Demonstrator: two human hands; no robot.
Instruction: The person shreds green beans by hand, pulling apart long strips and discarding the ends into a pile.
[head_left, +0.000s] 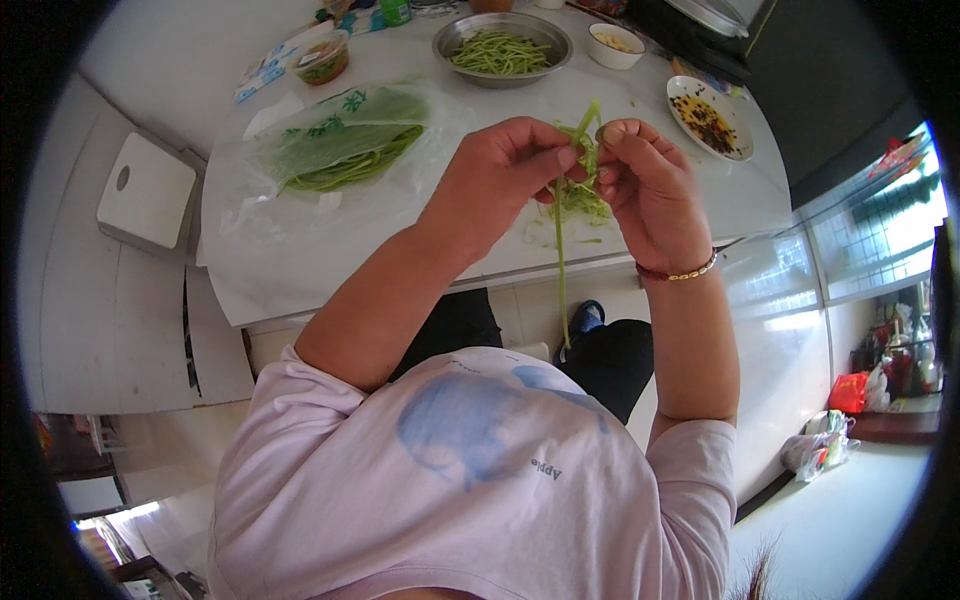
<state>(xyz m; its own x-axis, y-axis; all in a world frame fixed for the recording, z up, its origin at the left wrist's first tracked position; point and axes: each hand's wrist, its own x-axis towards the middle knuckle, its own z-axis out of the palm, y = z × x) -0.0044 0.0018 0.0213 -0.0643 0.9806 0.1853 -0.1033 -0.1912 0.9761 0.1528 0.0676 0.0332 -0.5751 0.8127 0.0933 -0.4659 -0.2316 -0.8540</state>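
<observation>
My left hand (517, 159) pinches a long green stalk (560, 247) between thumb and fingers. The stalk's upper end bends above the hand, and its long part hangs down past the table edge. Close beside that upper end is my right hand (651, 180), thumb and fingertips drawn together. Whether a thin strip lies in that pinch is too small to tell. Below and behind both hands, a pile of green peelings (585, 201) lies on the white table (375, 247), partly hidden by the fingers. A beaded bracelet (682, 275) circles my right wrist.
A metal bowl (559, 70) of cut green stalks stands at the back. Left lies a plastic bag (322, 150) with long stalks, near a lidded tub (322, 64). To the right are a small white bowl (616, 58) and a plate (739, 146) of dark bits in yellow liquid.
</observation>
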